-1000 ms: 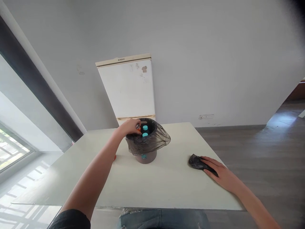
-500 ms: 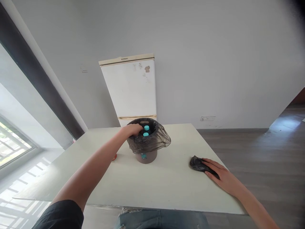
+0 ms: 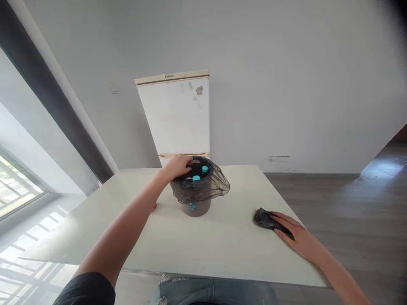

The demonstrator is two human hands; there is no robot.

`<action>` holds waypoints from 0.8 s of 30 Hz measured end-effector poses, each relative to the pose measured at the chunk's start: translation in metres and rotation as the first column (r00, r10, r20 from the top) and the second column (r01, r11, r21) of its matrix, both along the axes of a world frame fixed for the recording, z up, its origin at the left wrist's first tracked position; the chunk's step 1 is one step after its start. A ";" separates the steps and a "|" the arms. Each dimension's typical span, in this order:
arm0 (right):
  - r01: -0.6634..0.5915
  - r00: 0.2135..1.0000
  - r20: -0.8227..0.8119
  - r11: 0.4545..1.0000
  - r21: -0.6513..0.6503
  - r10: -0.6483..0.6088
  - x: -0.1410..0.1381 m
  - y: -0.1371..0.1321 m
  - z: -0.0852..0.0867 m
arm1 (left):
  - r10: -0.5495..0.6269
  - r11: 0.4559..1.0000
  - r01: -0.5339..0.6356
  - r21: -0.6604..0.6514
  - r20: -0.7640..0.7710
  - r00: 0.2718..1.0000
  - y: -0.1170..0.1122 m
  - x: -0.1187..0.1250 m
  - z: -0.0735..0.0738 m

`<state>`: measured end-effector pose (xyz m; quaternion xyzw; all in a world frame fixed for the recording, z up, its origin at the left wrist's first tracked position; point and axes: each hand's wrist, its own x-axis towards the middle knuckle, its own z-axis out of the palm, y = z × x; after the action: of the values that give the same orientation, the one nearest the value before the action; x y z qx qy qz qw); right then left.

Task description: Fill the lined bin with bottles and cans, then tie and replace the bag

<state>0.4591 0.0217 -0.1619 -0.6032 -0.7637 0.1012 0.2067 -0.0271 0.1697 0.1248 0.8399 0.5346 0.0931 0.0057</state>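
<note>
A round brownish-grey trash bin [image 3: 197, 209] stands on the table, lined with a thin black garbage bag [image 3: 203, 192] that hangs over its rim and bulges out on the right. Inside show bottles with turquoise caps [image 3: 205, 169]; one leans against the right wall. At the bin's left rim is my left hand [image 3: 178, 166], bent over the edge with its fingertips partly hidden inside. Far to the right, my right hand [image 3: 294, 233] lies over a crumpled black plastic bag [image 3: 263, 217], thumb on the near side and fingers on top, pressing it to the tabletop.
The pale table [image 3: 229, 245] reaches from the window side to my lap. A small red object [image 3: 154, 207] lies left of the bin, mostly hidden by my left forearm. Behind the table stands a white refrigerator [image 3: 178, 118] against the grey wall.
My left hand has risen slightly out of the bin toward its rim. One turquoise-capped bottle has tipped to the right, away from the other. My right hand stays on the crumpled bag.
</note>
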 end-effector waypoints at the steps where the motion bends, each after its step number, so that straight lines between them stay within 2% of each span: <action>1: 0.000 1.000 -0.001 1.000 0.006 0.000 0.000 0.000 0.000 | 0.014 0.998 -0.017 0.060 0.050 0.999 -0.006 -0.003 0.003; 4: 0.006 1.000 0.001 1.000 0.013 -0.006 0.000 0.000 0.000 | 0.044 0.958 -0.122 0.260 0.287 0.957 -0.023 -0.023 0.011; 7: -0.007 1.000 0.003 1.000 0.028 0.006 0.002 0.001 -0.004 | 0.102 0.870 -0.311 0.384 0.477 0.873 -0.038 -0.062 0.005; 9: -0.017 1.000 -0.001 0.999 0.032 0.017 0.004 0.002 -0.006 | 0.226 0.793 -0.468 0.390 0.525 0.820 -0.047 -0.093 -0.011; 12: -0.017 1.000 0.001 1.000 0.014 0.017 0.006 0.003 -0.009 | 0.464 0.656 -0.678 0.331 0.531 0.709 -0.060 -0.129 -0.050; 13: -0.017 1.000 0.003 1.000 0.008 0.017 0.006 0.003 -0.010 | 0.520 0.642 -0.708 0.295 0.512 0.684 -0.064 -0.137 -0.066; 16: -0.012 1.000 0.001 1.000 0.010 0.012 0.007 0.003 -0.010 | 0.624 0.646 -0.744 0.170 0.443 0.644 -0.072 -0.150 -0.111; 18: -0.008 1.000 -0.002 1.000 0.013 0.008 0.006 0.002 -0.009 | 0.678 0.652 -0.754 0.085 0.382 0.628 -0.076 -0.152 -0.134; 21: 0.001 1.000 -0.004 1.000 0.000 -0.001 0.005 0.001 -0.007 | 0.730 0.648 -0.761 -0.028 0.306 0.611 -0.076 -0.156 -0.156; 24: 0.006 1.000 -0.001 1.000 -0.008 -0.006 0.004 0.001 -0.006 | 0.739 0.643 -0.763 -0.064 0.316 0.595 -0.074 -0.162 -0.163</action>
<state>0.4636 0.0229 -0.1679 -0.6064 -0.7612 0.1040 0.2050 -0.1887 0.0958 -0.0380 0.5099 0.8260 0.2397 0.0182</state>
